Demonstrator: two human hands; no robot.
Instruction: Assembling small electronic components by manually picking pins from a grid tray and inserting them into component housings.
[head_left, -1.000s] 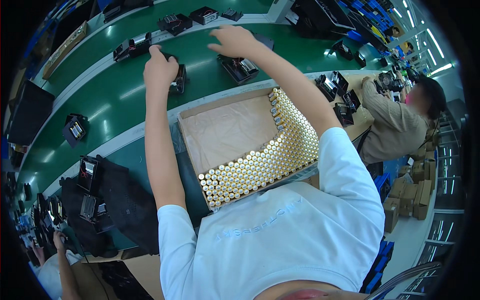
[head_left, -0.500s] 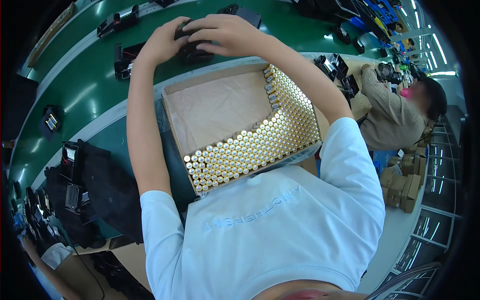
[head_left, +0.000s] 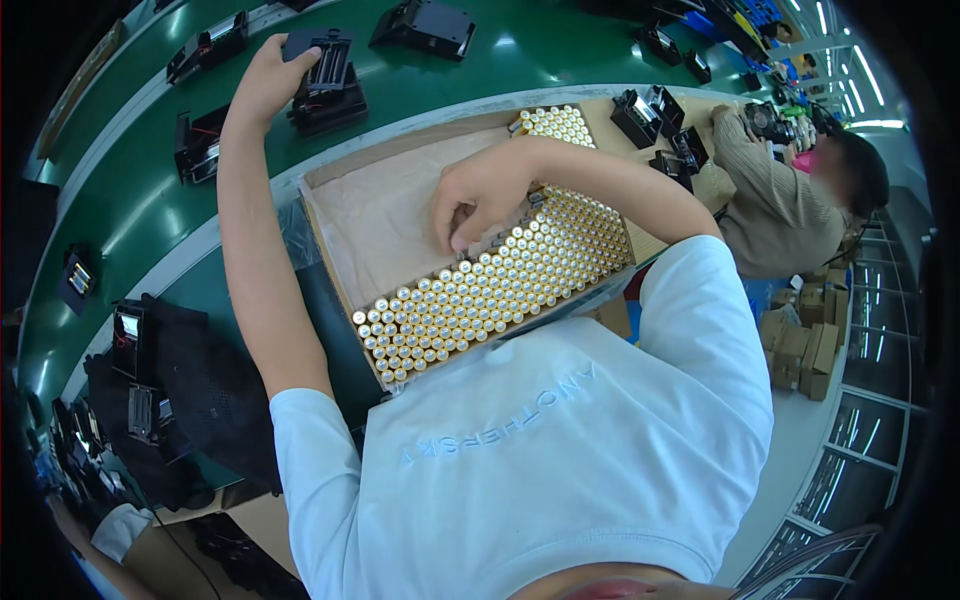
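Note:
My left hand (head_left: pixel 268 82) grips a black device with an open battery compartment (head_left: pixel 329 68), its thumb pressed on the near edge. The slots look dark, and the device is tilted up above the rest of its black body (head_left: pixel 330 108) on the green surface. Over the shallow cardboard box (head_left: pixel 322 232) is my right hand (head_left: pixel 488 192), its fingers curled together and tips down at the edge of the packed batteries (head_left: pixel 500 285). Whatever lies between those fingertips is hidden. The batteries stand upright in tight rows along the near and right sides of the box.
More black devices sit on the green conveyor (head_left: pixel 160 215), among them a closed-looking one (head_left: pixel 424 28) at the far side. Black cloth (head_left: pixel 225 390) lies at left with devices on it. At right, a co-worker (head_left: pixel 790 205) sits beside several devices (head_left: pixel 650 115) and stacked cartons (head_left: pixel 805 345).
My right hand has left the device and come down toward me over the battery box. My left hand has shifted left, still with the device, whose compartment now shows.

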